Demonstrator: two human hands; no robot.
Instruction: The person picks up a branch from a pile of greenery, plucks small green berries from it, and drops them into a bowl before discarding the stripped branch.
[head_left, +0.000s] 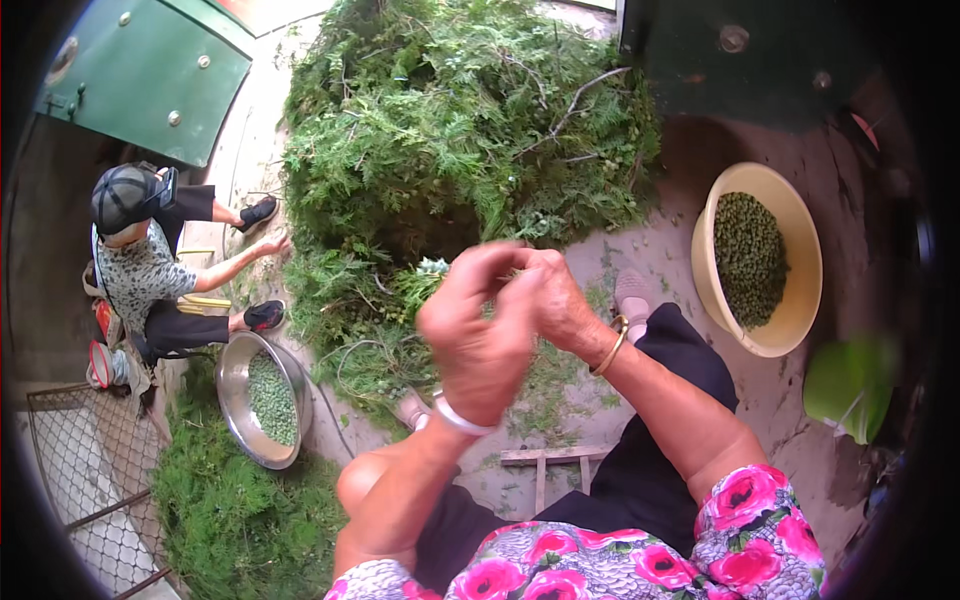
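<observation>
My left hand (480, 337), blurred by motion and with a pale bracelet at the wrist, is raised before me with its fingers curled. A leafy conifer sprig (426, 289) with pale bluish-green cones (433, 267) sticks out beside it and seems to be held in it. My right hand (559, 296), wearing a gold-coloured bangle, meets the left one with its fingers bent inward. A bit of greenery shows between the hands, but what the right fingertips hold is hidden. Beyond them rises a large heap of cut conifer branches (450, 142).
A yellow plastic basin (806, 292) of small green cones (750, 259) stands right. Left are a metal bowl (229, 390) of cones (271, 397), more branches (240, 510) and a seated person (146, 262) reaching toward the heap. A wooden stool (555, 455) shows below; a green object (847, 390) lies right.
</observation>
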